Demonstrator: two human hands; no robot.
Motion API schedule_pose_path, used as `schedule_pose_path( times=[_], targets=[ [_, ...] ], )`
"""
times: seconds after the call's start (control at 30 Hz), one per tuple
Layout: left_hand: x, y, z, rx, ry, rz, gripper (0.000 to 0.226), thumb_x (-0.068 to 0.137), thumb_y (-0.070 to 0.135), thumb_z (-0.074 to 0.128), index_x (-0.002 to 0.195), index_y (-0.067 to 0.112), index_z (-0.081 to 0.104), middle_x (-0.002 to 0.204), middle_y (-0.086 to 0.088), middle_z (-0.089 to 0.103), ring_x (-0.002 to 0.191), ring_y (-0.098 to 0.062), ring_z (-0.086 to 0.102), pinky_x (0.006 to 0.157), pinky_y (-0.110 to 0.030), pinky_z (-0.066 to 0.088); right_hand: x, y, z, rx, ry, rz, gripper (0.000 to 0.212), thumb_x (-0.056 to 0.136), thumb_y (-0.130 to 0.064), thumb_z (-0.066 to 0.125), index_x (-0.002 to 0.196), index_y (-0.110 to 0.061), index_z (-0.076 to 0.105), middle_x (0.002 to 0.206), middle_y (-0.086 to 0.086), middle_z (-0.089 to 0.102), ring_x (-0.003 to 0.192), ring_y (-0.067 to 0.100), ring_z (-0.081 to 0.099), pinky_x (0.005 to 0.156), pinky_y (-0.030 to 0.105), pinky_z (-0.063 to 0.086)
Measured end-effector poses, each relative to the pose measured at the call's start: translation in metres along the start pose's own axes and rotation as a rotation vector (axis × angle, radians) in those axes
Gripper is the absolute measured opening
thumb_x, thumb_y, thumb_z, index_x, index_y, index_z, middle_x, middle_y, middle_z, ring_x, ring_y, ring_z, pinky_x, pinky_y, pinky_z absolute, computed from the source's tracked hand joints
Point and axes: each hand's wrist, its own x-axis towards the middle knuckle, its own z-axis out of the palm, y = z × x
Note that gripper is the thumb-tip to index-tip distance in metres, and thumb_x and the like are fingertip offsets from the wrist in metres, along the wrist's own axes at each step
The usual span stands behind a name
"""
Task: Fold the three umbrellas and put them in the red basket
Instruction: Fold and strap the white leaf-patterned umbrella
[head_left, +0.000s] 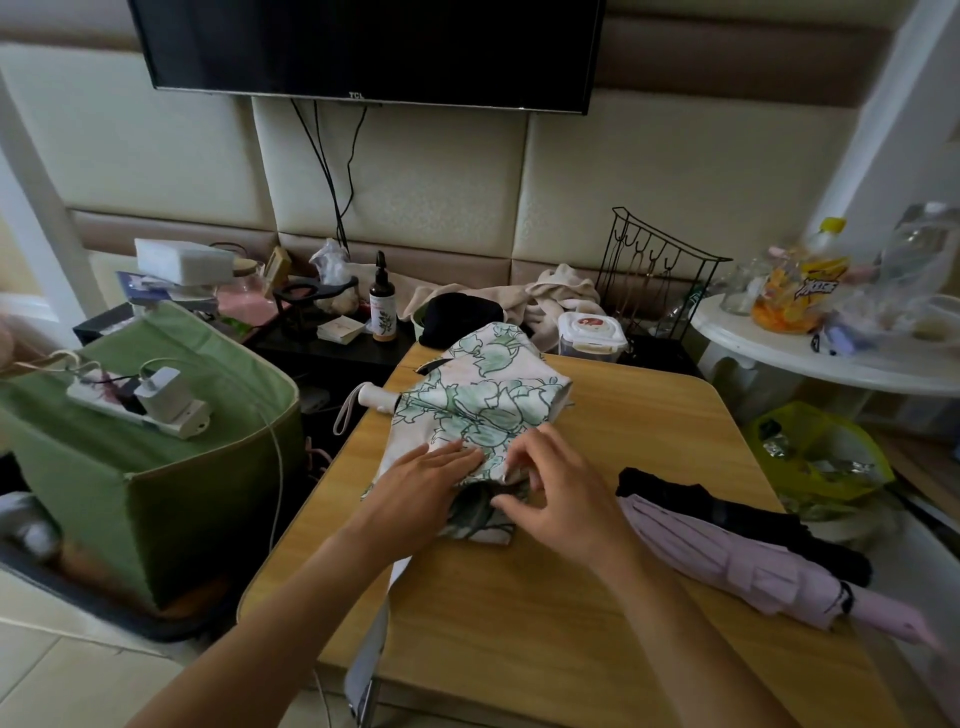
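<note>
While our left hand lies flat with straight fingers pressing on the floral umbrella, our right hand curls its fingertips round a fold of the same canopy at its near edge, thumb below and fingers above, pinching the cloth. Both forearms reach in from the near side, the left one crossing the table's near left edge. The floral umbrella lies half-collapsed on the wooden table, its white handle and wrist loop poking over the table's left edge. Right of the floral umbrella, well apart from it, a pink umbrella lies closed on the table, with a black umbrella just behind it and touching it. Left of the table stands a green fabric box with a white power strip on top. Beyond the table a dark low shelf holds a brown spray bottle and a lidded container. A television hangs on the padded wall above.
</note>
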Motion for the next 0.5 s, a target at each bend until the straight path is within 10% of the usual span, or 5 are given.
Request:
schedule_pose_path(
  times=[0.5],
  targets=[
    [0.001,-0.016,0.006,-0.011,-0.045,-0.035,0.052,0.107,0.021,0.047,0.157,0.025,0.036,0.162,0.006,0.036,0.152,-0.006,0.025,0.123,-0.04,0.03,0.004,-0.001,0.015,-0.042,0.142,-0.133,0.004,0.098,-0.021,0.065,0.095,-0.019,0.066,0.099,-0.011,0.056,0.089,0.002,0.053,0.071,0.013,0.043]
  ],
)
